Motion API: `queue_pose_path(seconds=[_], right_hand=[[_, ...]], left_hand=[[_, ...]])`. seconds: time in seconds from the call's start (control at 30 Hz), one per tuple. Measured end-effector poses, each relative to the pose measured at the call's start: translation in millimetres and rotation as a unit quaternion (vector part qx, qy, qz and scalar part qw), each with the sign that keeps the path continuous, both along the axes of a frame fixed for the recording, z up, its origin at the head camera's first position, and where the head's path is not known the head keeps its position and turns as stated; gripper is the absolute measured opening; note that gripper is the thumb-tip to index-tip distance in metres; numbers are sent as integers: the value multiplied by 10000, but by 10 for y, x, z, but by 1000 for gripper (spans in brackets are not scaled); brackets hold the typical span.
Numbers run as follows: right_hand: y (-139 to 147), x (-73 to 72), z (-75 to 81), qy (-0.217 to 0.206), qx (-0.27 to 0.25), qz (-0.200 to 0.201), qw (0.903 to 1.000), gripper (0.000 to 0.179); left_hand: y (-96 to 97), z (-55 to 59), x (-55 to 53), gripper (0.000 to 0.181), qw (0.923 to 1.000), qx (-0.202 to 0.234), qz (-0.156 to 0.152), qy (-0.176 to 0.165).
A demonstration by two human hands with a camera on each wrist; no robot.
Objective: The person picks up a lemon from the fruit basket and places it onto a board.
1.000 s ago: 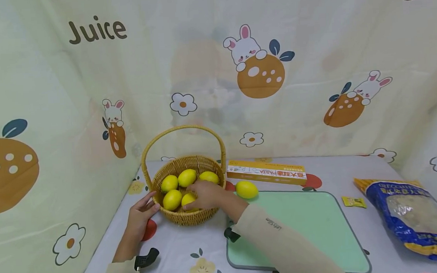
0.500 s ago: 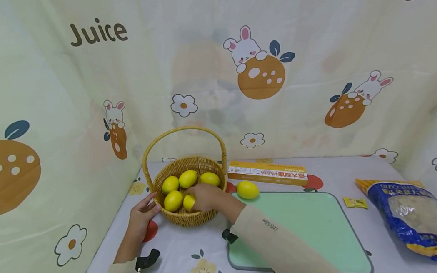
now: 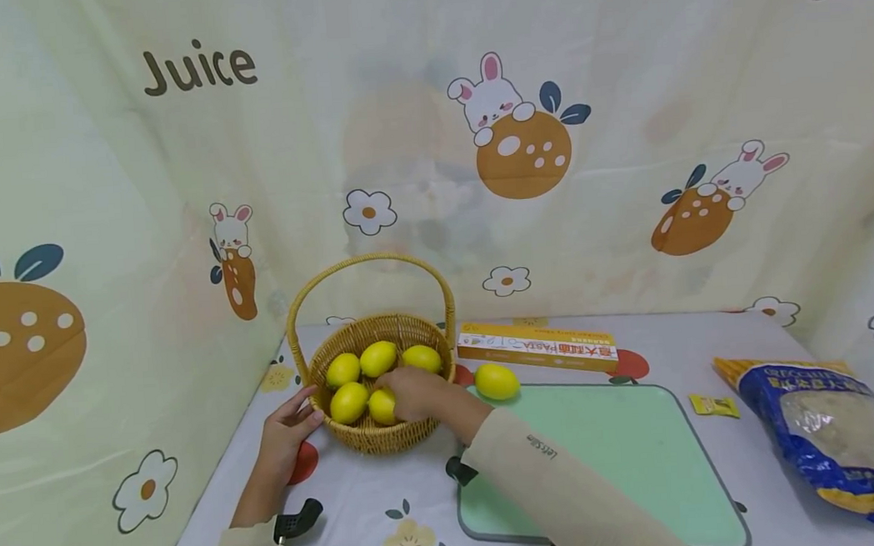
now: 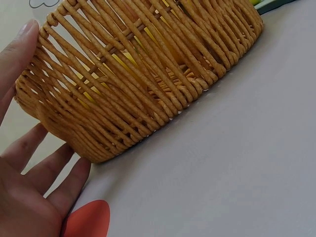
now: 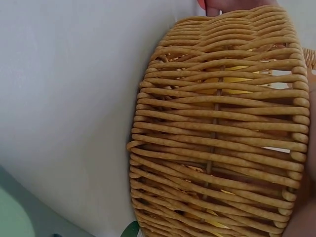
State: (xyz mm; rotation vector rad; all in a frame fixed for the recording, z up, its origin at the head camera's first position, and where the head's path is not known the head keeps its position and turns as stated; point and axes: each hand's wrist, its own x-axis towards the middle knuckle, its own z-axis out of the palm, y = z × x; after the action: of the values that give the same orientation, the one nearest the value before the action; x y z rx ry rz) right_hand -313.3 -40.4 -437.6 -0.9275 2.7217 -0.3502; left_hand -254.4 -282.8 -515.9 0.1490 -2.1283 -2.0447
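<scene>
A wicker basket (image 3: 387, 437) with a tall arched handle stands on the table with several yellow lemons in it. My left hand (image 3: 282, 437) holds the basket's left side; in the left wrist view, the thumb (image 4: 22, 47) is at the rim and the fingers lie against the lower wall. My right hand (image 3: 414, 394) reaches down inside the basket, touching the front lemon (image 3: 382, 407) and partly covering it. Its fingertips are hidden, and the right wrist view shows mostly the basket's outer wall (image 5: 217, 123). Another lemon (image 3: 497, 382) lies outside, right of the basket.
A light green cutting board (image 3: 606, 463) lies right of the basket, under my right forearm. Behind it is a pasta box (image 3: 538, 349). Farther right are a small yellow packet (image 3: 714, 405) and a large blue bag (image 3: 838, 440). Printed curtains surround the table.
My right hand has shifted slightly on the front lemon inside the basket, and a fingertip that lay across it is now out of sight. The left hand stays on the basket.
</scene>
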Motion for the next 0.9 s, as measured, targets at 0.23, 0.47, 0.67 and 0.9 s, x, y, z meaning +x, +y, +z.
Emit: queue_pose_path(seconds=[0.23, 0.47, 0.67, 0.9], right_hand=[[55, -7, 25, 103, 3, 126, 9999, 52], [137, 10, 91, 80, -261, 167, 9995, 52], [228, 85, 204, -102, -529, 105, 9985, 56], [352, 103, 307, 229, -674, 309, 9970, 61]], left_hand=[[8, -28, -14, 57, 10000, -29, 15, 74], [-9, -42, -17, 60, 9999, 155, -61, 41], [-13, -40, -1, 59, 9998, 132, -113, 31], [1, -28, -8, 59, 9998, 172, -121, 44]])
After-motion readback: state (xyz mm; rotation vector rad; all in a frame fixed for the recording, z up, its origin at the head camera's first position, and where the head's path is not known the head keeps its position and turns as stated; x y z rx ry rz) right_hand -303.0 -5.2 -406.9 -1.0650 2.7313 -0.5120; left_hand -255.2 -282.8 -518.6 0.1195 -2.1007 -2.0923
